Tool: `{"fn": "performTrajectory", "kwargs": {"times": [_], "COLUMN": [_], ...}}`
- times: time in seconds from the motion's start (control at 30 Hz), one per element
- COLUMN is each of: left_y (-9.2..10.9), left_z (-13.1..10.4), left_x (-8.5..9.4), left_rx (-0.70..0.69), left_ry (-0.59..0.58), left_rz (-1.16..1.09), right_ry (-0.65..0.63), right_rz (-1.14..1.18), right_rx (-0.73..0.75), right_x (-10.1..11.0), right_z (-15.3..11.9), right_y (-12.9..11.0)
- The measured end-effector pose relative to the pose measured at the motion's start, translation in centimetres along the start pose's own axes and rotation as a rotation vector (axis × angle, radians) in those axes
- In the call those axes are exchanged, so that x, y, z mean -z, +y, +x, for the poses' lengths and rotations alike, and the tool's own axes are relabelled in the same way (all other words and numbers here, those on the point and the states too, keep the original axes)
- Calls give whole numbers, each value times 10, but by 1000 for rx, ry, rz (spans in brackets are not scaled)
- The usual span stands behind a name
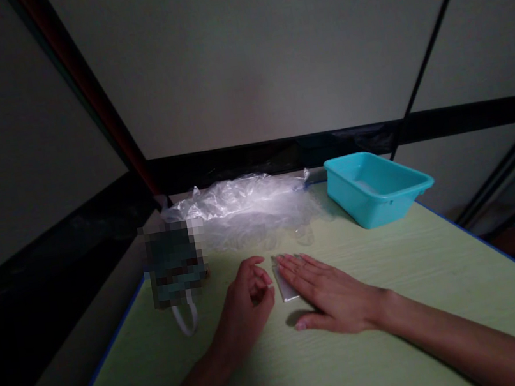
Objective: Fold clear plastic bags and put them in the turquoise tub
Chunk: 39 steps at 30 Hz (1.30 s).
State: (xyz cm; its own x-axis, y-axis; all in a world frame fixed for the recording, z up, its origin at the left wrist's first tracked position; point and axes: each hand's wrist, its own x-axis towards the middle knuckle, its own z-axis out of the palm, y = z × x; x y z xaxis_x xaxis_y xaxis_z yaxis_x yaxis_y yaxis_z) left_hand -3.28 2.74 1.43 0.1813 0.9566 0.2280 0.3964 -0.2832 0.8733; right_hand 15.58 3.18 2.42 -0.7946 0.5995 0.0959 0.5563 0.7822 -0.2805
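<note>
1. A small flat packet (pixel 287 290) is lying on the pale green counter (pixel 371 369), its left side peeking out from under the right hand, its contents too dim to tell.
2. And look at that right hand (pixel 332 288): it is spreading flat over the packet, gripping nothing, fingers running together across its top and thumb stretching out on its near side.
3. Over on the packet's left, just beside it, the left hand (pixel 251 294) is curling its fingers in, thumb tip meeting fingertips; whether it is pinching anything, one cannot tell.
4. Farther left of the packet, a dark green item (pixel 176 263) is sitting behind heavy pixelation, with a white loop (pixel 195 318) hanging out toward the near side.
5. Beyond the packet, crumpled clear plastic (pixel 239 199) is sprawling and catching the light.
6. And beyond the packet to the right, a turquoise basin (pixel 390 208) is standing upright, its mouth facing up.
</note>
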Motion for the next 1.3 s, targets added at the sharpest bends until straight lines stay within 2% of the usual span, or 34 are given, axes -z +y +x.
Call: {"fn": "performTrajectory", "kwargs": {"times": [0.07, 0.1, 0.17, 0.23, 0.3, 0.4, 0.83, 1.3], "left_y": [0, 1, 2, 3, 3, 2, 0, -1], "left_z": [-4, -6, -9, -12, -12, -13, -13, -8], "left_x": [3, 4, 5, 4, 3, 2, 2, 14], "left_rx": [-164, -248, -386, -450, -458, -438, -429, -456], "left_ry": [-11, -53, -190, -324, -412, -464, -465, -565], "left_rz": [243, 362, 543, 658, 738, 816, 837, 784], "right_ry": [21, 23, 21, 17, 14, 0, 15, -13], "right_rz": [-21, -29, -41, -44, -44, -56, -79, -77], "right_rx": [-31, -48, -74, -85, -86, -79, -77, -112], "right_x": [1, 1, 1, 0, -2, -4, -6, -2], "right_z": [-2, -3, -5, -6, -6, -6, -6, -14], "right_y": [2, 2, 3, 4, 5, 5, 6, 12]}}
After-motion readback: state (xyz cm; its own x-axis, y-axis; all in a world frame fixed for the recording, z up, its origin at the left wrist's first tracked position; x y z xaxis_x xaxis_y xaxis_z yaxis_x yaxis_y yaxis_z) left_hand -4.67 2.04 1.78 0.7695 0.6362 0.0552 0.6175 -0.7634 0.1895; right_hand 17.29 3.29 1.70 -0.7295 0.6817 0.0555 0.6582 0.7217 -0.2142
